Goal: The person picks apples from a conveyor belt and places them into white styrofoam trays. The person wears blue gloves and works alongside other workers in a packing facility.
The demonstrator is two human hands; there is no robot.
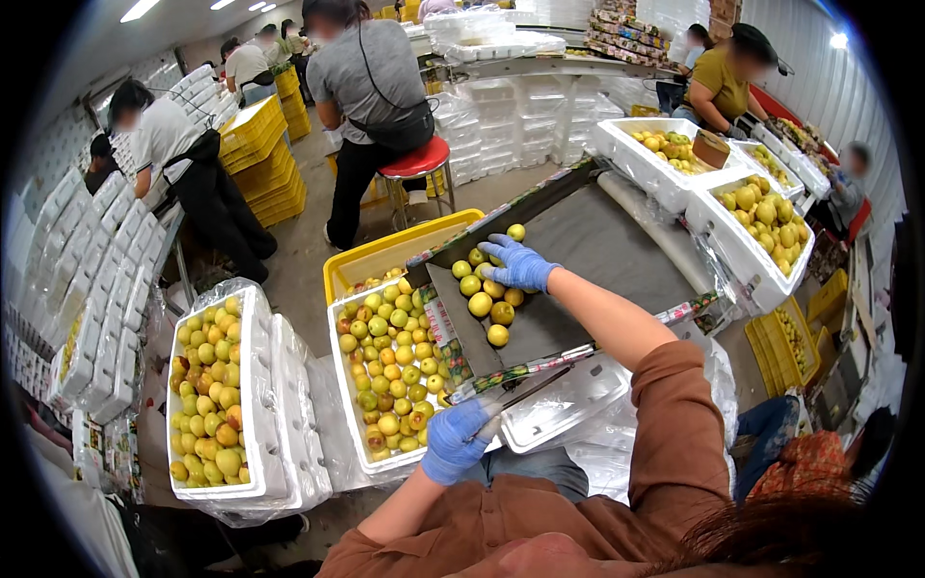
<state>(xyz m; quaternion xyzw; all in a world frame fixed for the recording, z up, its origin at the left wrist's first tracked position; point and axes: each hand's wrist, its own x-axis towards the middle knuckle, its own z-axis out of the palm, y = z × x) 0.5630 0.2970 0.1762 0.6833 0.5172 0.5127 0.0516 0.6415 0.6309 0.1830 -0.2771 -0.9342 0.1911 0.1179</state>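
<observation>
My right hand (522,266), in a blue glove, lies spread over several round yellow-green fruits (478,304) on a dark-lined sloping tray (578,231). Its fingertips touch the fruits at the tray's left end. My left hand (455,442), also gloved in blue, is curled by the tray's near corner, close to a thin dark rod (538,384); whether it grips anything is hidden. Below the tray's left lip stands a white foam box (345,404) of similar fruits, some with brown-red patches. A white foam lid or shallow box (571,412) lies under the tray's near edge.
Another fruit-filled foam box (258,404) stands at left. A yellow crate (332,271) sits behind the middle box. More filled foam boxes (744,267) adjoin the tray's right end. A person on a red stool (419,160) sits ahead; co-workers stand on both sides.
</observation>
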